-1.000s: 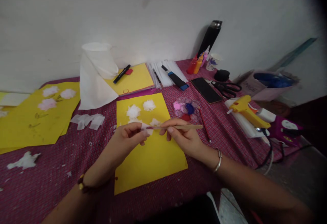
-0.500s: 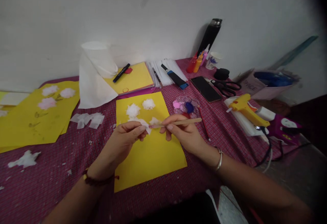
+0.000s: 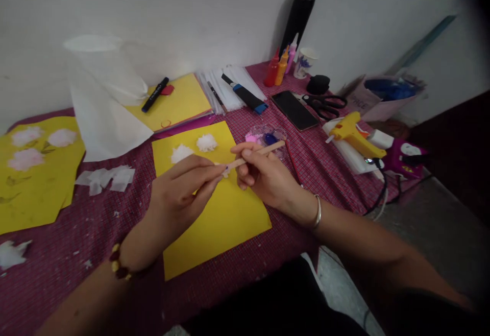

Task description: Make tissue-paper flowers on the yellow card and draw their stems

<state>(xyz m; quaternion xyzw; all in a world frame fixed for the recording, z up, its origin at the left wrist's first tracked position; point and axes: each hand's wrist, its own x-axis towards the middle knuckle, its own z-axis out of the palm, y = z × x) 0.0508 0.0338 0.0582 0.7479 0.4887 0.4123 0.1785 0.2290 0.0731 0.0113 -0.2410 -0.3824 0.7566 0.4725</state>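
My right hand [image 3: 260,170] pinches a flat wooden craft stick [image 3: 273,147] between thumb and fingers. The stick slants down to the left, and my left hand [image 3: 187,183] closes its fingertips around the lower end. A small pale scrap [image 3: 225,174] shows just beneath that end; whether it is held I cannot tell. Below both hands lies a yellow sheet [image 3: 218,229] with white tissue puffs, one [image 3: 206,143] near the top edge and another [image 3: 181,153] to its left, partly behind my left hand.
Tissue squares [image 3: 105,178] and a tissue roll [image 3: 99,80] are on the left, near a yellow sheet with pink puffs [image 3: 26,160]. A paint palette [image 3: 283,133], phone [image 3: 294,110], scissors [image 3: 327,105], yellow glue gun [image 3: 354,134] and glue bottles [image 3: 281,65] stand or lie on the right.
The view has shifted, so the table items appear further left and higher. My left hand has turned, its back now facing up, and its fingertips have come onto the stick's end. The tissue piece there shows less.
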